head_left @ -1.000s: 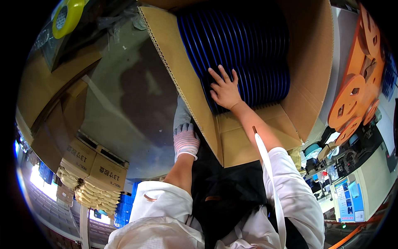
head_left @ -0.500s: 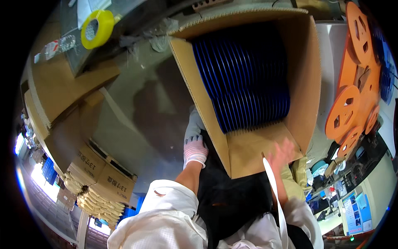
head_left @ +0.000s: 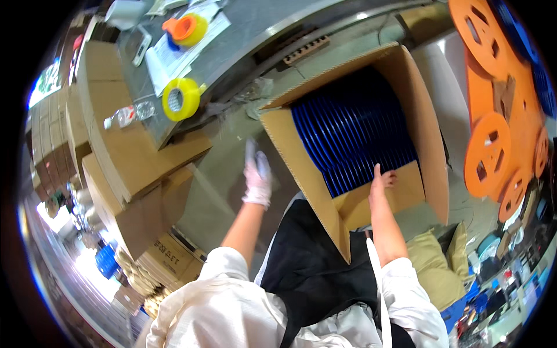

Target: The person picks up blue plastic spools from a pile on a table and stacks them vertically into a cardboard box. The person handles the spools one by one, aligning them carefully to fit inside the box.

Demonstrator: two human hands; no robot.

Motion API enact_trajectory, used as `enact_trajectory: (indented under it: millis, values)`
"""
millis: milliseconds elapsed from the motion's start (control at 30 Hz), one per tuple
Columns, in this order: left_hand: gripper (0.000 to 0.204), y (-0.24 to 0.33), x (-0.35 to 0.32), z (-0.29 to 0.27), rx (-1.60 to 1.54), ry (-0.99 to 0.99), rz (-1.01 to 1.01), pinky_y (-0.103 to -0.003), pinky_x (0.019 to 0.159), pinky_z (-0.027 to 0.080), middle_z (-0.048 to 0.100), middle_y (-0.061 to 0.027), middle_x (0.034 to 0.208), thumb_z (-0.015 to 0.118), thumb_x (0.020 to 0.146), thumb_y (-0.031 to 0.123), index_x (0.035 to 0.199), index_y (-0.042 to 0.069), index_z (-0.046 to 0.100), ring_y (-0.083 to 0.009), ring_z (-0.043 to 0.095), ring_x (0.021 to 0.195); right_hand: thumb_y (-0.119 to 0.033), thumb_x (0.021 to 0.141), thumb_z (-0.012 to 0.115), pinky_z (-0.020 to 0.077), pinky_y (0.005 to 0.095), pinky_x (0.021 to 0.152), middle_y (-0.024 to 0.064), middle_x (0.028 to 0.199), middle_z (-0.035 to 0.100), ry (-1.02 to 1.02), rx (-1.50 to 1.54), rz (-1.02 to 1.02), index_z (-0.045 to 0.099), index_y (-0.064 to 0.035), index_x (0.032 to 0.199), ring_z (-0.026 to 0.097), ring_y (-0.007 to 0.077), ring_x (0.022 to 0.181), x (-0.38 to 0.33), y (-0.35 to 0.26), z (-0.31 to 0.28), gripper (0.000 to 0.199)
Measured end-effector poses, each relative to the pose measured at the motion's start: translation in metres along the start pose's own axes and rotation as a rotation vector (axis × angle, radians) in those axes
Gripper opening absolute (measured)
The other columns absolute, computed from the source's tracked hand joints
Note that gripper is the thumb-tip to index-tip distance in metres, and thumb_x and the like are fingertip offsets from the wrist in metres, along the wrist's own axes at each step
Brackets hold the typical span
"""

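An open cardboard box stands in front of me, tilted in view, with a row of blue ribbed discs packed on edge inside. My bare right hand reaches over the box's near side, close to the near end of the discs. Its index finger points forward and the other fingers are partly bent, with nothing visible in them. Whether a fingertip touches a disc I cannot tell. My left hand, in a pale glove, hovers left of the box, its fingers stretched out and holding nothing.
A grey workbench at the far left carries a yellow tape roll, another tape roll with an orange part and papers. Nearby lies a plastic bottle. Orange reels stand right; a tan sack lies near right.
My left hand has lifted from beside the box and moved left and forward. My right hand has moved farther into the box, toward the discs. The view has shifted, showing more bench.
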State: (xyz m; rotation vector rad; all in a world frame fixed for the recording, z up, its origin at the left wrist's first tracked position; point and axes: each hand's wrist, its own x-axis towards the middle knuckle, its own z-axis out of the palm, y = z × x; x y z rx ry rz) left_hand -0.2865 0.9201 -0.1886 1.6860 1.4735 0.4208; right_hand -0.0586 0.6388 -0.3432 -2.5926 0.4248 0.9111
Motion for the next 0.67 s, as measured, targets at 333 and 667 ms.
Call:
enact_trajectory:
  millis: [333, 667]
  values:
    - [0.033, 0.115, 0.093, 0.017, 1.416, -0.427, 0.744, -0.051, 0.114, 0.021, 0.057, -0.0042, 0.132, 0.064, 0.082, 0.024, 0.114, 0.015, 0.064, -0.0272, 0.044, 0.131, -0.053, 0.09, 0.055, 0.0015, 0.0505, 0.116, 0.0223, 0.156, -0.015, -0.462, 0.095, -0.096, -0.005, -0.0072, 0.152, -0.013, 0.0405, 0.144, -0.02, -0.004, -0.058, 0.098]
    - [0.061, 0.103, 0.029, 0.125, 1.588, -1.197, 0.259, -0.051, 0.117, 0.008, 0.03, -0.0105, 0.154, 0.039, 0.093, 0.054, 0.139, 0.016, 0.05, -0.0238, 0.017, 0.146, -0.044, 0.087, 0.062, 0.0044, 0.0412, 0.119, 0.0127, 0.16, -0.003, -0.701, -0.138, -0.171, 0.013, -0.0107, 0.153, -0.006, 0.0383, 0.146, 0.016, 0.011, -0.109, 0.088]
